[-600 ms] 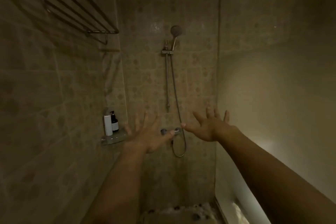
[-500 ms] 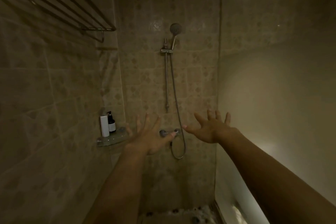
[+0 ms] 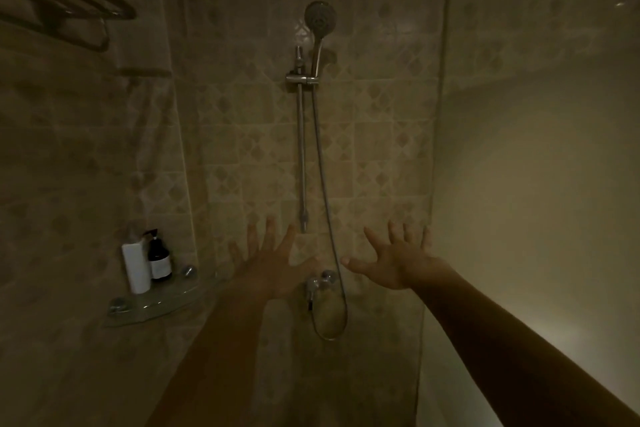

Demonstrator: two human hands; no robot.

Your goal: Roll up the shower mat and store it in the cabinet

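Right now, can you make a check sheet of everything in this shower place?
Surface: tiled shower wall; the floor is out of view.
Job's things: nothing seen; no mat or cabinet in view.
Clutter: white bottle and dark pump bottle standing on a glass corner shelf.
Hands: left hand and right hand both spread open, holding nothing.
Cables: shower hose hanging in a loop from the shower head.
Surroundings: metal rack at upper left, tap, dim light.
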